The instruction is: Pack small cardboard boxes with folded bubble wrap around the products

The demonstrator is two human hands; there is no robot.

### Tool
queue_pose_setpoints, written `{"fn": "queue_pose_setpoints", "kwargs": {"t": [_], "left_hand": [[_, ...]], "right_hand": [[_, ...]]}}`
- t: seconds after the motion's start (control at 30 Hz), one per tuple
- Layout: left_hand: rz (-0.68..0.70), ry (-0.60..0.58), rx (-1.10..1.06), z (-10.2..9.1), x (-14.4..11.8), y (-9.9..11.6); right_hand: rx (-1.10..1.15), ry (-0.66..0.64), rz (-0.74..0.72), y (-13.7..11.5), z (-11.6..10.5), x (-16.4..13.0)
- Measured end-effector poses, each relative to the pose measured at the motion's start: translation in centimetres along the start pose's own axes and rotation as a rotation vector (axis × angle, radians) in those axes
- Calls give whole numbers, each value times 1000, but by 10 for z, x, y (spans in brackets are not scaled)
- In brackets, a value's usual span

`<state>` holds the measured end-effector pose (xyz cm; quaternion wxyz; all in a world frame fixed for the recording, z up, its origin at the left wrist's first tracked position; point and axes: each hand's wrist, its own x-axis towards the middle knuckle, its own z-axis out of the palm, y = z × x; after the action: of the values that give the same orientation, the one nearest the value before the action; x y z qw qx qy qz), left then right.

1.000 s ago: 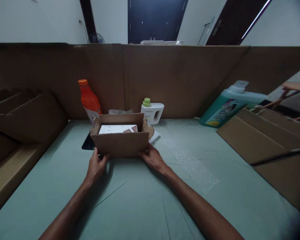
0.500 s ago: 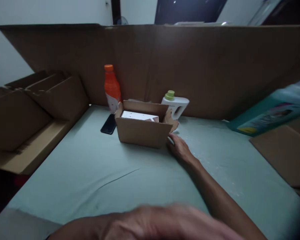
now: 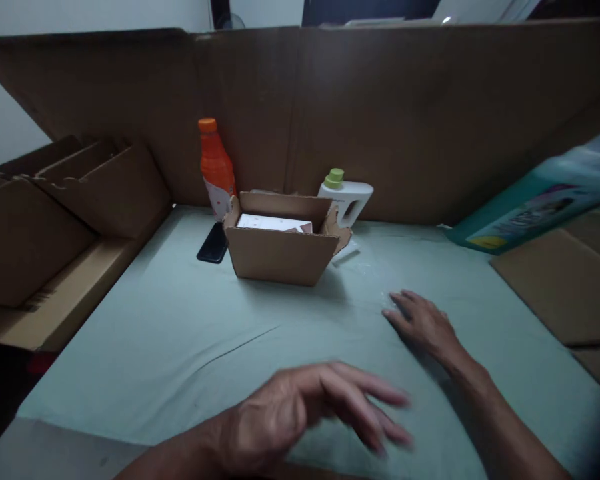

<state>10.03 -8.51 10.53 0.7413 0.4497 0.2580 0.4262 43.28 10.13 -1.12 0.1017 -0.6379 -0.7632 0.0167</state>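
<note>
Here the right hand (image 3: 423, 323) lies palm down on the pale green table (image 3: 180, 333), fingers loosely spread and holding nothing, its fingertips at a patch of clear plastic film (image 3: 375, 293). Its forearm runs back toward five o'clock, out of the lower right corner. The left hand (image 3: 305, 410) hovers low at six o'clock, blurred, open with fingers pointing toward three o'clock, gripping nothing; whether it touches the table cannot be told.

The cardboard box (image 3: 280, 250) sits at twelve o'clock from the left hand and ten o'clock from the right, well apart from both, flaps up, with a white carton (image 3: 273, 223) inside. A black phone (image 3: 213, 243) lies just beside the box at nine o'clock. An orange bottle (image 3: 215, 167) stands behind at eleven o'clock, a white jug (image 3: 347, 199) with a green cap at one o'clock. A teal bottle (image 3: 535, 207) lies tilted at far right.
</note>
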Motion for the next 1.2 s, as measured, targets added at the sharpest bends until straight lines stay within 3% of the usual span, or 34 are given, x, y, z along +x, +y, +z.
{"fn": "queue_pose_setpoints", "kwargs": {"t": [0.13,0.2,0.3,0.43,0.53,0.7,0.8,0.93,1.07,1.2], "left_hand": [[-129,309,115,-25,11,-42],[-210,367,168,-34,3,-63],[-209,437,184,-45,-15,-82],[-197,617,168,-59,-33,-89],[-159,689,283,-68,-37,-92],[-78,691,669,-87,-27,-97],[-87,710,897,-103,-18,-91],[-91,742,1138,-118,-17,-84],[-20,862,1368,-117,-27,-87],[95,895,1384,-114,-43,-90]], "right_hand": [[-15,31,-88,-27,0,-42],[53,0,-143,-58,-4,-60],[292,-126,-231,-113,-19,-83],[666,-340,-295,-169,-44,-100],[745,-375,-328,-180,-45,-104],[580,-322,-432,-159,-18,-103],[427,-166,-407,-138,-11,-74],[261,52,-235,-114,-10,8],[219,145,-158,-115,5,87],[218,181,-14,-105,17,115]]}}
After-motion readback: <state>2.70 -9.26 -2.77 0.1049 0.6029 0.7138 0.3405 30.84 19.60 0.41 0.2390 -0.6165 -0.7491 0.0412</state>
